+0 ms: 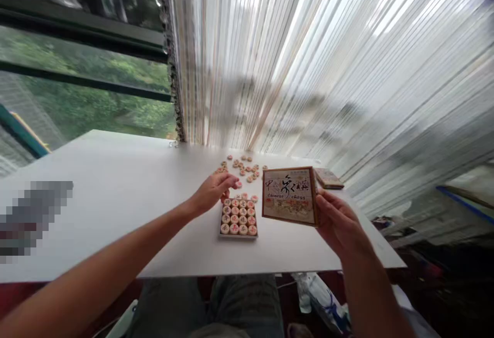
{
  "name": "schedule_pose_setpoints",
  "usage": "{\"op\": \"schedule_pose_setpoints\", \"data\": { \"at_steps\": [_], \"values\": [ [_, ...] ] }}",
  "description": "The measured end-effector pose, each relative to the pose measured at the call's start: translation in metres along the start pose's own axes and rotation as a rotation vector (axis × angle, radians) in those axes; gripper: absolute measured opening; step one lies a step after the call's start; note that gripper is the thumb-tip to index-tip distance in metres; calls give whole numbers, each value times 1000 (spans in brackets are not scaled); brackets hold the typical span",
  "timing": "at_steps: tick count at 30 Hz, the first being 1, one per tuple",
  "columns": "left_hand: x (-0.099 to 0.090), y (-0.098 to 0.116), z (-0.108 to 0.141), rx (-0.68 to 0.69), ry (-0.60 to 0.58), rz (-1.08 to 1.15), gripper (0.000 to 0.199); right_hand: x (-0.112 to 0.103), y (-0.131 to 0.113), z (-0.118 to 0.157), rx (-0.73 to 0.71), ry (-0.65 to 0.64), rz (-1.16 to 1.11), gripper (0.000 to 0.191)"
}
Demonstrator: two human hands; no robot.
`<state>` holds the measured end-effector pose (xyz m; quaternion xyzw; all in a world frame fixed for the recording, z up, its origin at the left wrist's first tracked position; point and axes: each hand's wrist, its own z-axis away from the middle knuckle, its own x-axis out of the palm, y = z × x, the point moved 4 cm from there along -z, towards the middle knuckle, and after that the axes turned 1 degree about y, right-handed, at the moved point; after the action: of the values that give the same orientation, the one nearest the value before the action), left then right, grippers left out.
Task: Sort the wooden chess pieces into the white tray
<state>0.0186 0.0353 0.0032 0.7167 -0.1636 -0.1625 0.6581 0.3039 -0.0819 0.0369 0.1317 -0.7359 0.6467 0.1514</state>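
My right hand (339, 219) grips the right edge of a box lid (289, 196) and holds it up above the table. The lid's face is printed with large characters and the words "Chinese chess". In front of me sits an open box tray (238, 237) filled with rows of round xiangqi pieces (234, 219) with red or dark characters. Just over the tray's far left corner is my left hand (214, 190), its fingers bent and apart, with nothing visible in them. One loose piece (239, 184) lies right by its fingertips.
More loose pieces (249, 169) are scattered on the white table (116, 189) beyond the tray. At the back right lies another flat box (328, 178). A string curtain (270, 70) hangs along the table's far edge, with a window at the left.
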Motion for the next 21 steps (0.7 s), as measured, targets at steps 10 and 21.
{"op": "schedule_pose_setpoints", "data": {
  "at_steps": [10,21],
  "values": [
    [30,-1,34,32,-65,-20,69,27,73,-13,143,74,-131,39],
    [10,-17,46,-13,111,-685,65,14,122,-18,53,106,472,69]
  ]
}}
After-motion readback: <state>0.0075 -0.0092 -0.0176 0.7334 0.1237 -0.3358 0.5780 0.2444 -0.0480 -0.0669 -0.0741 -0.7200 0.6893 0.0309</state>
